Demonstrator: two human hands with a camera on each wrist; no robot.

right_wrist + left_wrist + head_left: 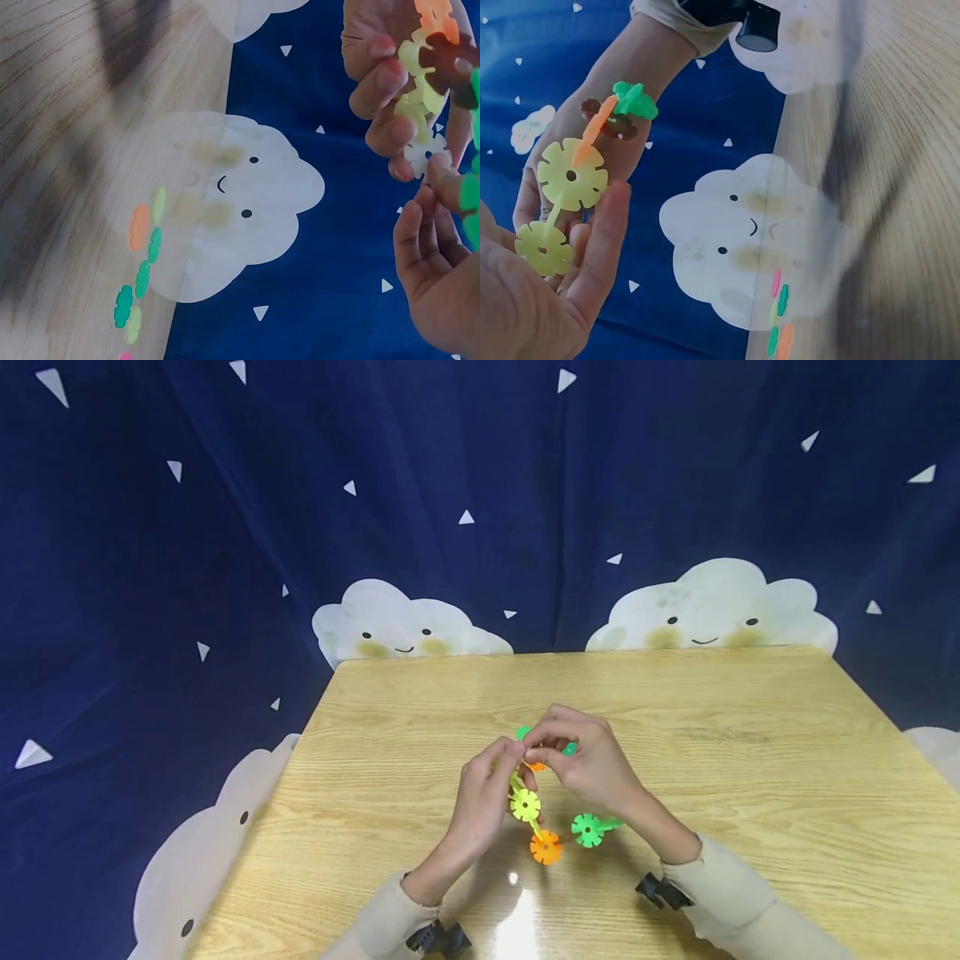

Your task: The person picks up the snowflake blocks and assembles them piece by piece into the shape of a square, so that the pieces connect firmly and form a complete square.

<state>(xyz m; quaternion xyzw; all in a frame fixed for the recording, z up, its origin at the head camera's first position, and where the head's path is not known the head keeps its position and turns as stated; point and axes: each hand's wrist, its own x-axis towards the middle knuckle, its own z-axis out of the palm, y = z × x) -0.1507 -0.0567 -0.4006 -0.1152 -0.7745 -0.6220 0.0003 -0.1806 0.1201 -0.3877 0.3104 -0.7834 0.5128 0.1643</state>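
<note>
A chain of notched plastic snowflake discs hangs between the two hands above the table. In the head view it shows a yellow disc (pixel 525 805), an orange disc (pixel 546 847) and a green disc (pixel 587 831), with a brown disc (pixel 619 126) among them. My left hand (pixel 480 797) grips the yellow end of the chain. A pale white disc (pixel 420 157) stands at that end in the right wrist view, pinched by the fingertips of my right hand (pixel 588 764). Fingers hide how the white disc meets the yellow one.
Loose discs lie on the wooden table (pixel 390 710) beyond the hands, among them a green disc (pixel 523 732) and a teal disc (pixel 570 748), partly covered by the hands. A dark blue curtain (pixel 420 460) with clouds hangs behind the table's far edge.
</note>
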